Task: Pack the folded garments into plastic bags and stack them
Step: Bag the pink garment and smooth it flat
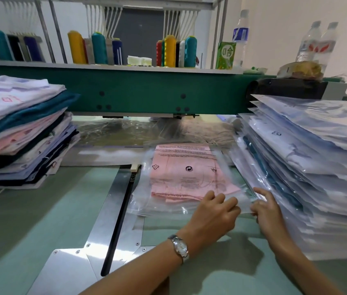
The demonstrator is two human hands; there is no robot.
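Your pink garment [187, 173] is already inside the plastic bag [145, 201], lying flat on the green table [30, 220] just left of the tall stack of packed bags [308, 150]. The bag's open end faces you, so the mouth is where both hands can reach it without turning anything.

Your left hand [215, 211], the one with the wristwatch [180, 248], has its fingers curled down over the bag's near edge, gripping the clear flap and pinning it against the table. Your right hand [267, 207] pinches the near right corner of that flap between thumb and fingers, with the other fingers loosely bent. The two hands sit close together but not touching, which keeps the film taut between them. By the look of it you are closing or sealing the mouth; whether the strip is stuck down yet cannot be told.

The pile of folded garments [19, 128] waits on the left, well apart from the finished work, so bagged and unbagged never mix. Loose empty bags [125, 130] lie at the far side under the green machine beam [147, 90]. Once the flap is shut, the bag needs only a short lift to the right to top the stack.
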